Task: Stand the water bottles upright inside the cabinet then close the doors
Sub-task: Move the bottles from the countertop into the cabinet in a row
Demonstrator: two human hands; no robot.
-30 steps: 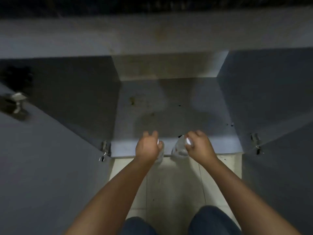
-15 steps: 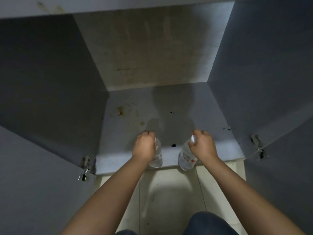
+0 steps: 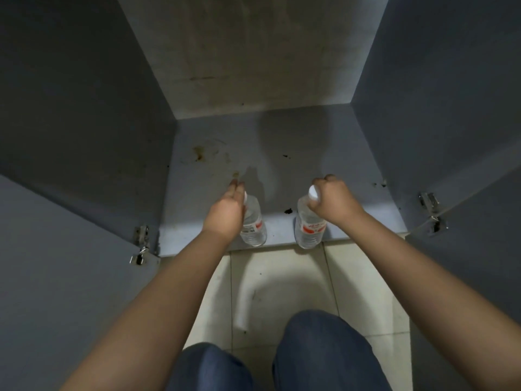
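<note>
Two clear water bottles with red-and-white labels and white caps stand upright at the front edge of the grey cabinet floor (image 3: 282,142). My left hand (image 3: 225,210) grips the neck of the left bottle (image 3: 253,224), hiding most of its cap. My right hand (image 3: 332,201) is closed around the neck of the right bottle (image 3: 308,227), whose cap shows beside my fingers. The base of the right bottle slightly overhangs the front edge. Both cabinet doors stand wide open, the left door (image 3: 56,277) and the right door (image 3: 479,263) flanking my arms.
Metal hinges sit at the left (image 3: 141,244) and right (image 3: 430,213) front corners. The cabinet floor carries brown stains and dark specks. Pale floor tiles (image 3: 282,283) lie below the cabinet, and my knees in blue jeans (image 3: 324,351) are at the bottom.
The view has dropped and come closer to the cabinet. Both hands carried the bottles slightly further over the cabinet's front edge and moved a little apart.
</note>
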